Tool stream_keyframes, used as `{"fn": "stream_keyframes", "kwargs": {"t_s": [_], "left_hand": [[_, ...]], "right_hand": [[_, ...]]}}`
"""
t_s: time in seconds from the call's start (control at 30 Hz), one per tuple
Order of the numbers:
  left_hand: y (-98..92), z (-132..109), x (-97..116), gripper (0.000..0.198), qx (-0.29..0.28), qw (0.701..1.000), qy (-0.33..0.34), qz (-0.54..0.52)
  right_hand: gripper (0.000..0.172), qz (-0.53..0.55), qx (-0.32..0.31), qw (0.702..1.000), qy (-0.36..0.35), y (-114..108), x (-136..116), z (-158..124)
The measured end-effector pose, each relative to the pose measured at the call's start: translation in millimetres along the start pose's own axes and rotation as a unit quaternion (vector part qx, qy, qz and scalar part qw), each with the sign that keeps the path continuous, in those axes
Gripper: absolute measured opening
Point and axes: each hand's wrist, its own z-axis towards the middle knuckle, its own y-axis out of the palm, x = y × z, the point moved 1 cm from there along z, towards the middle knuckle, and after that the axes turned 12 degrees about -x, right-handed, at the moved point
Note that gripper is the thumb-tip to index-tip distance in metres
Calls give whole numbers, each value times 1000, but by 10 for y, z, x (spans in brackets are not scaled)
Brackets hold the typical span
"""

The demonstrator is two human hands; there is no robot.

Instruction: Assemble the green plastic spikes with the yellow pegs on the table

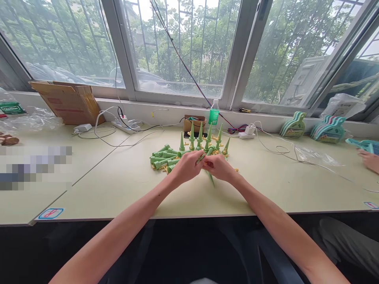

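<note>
Over the middle of the table my left hand [189, 163] and my right hand [219, 167] meet, both with fingers closed. Between them is a green plastic watering spike [211, 180], its pointed end slanting down below my right hand. A bit of green shows at my left fingertips; the fingers hide most of the piece. Just beyond stand several upright green spikes with small yellow valves [192, 136]. Left of these lies a pile of green tube-shaped pieces [162, 157], with yellow parts among them.
Behind the spikes are a small cardboard box [194, 123] and a green-labelled bottle [213, 114]. White cables and a power strip [126, 125] lie at the left; a charger [248, 133] is at the right. Another person's hand [369, 159] holds a blue item at the far right.
</note>
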Motion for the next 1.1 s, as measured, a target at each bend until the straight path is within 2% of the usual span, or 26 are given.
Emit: {"fn": "stream_keyframes", "kwargs": {"t_s": [0.57,1.1], "left_hand": [[6,-2,-11,17,7,1000,7,-9],[5,2,3,19,0,1000,3,-17]], "right_hand": [[30,-30,-18,999,26,12,5,0],[26,-61,-26,996,55,10,6,1]]}}
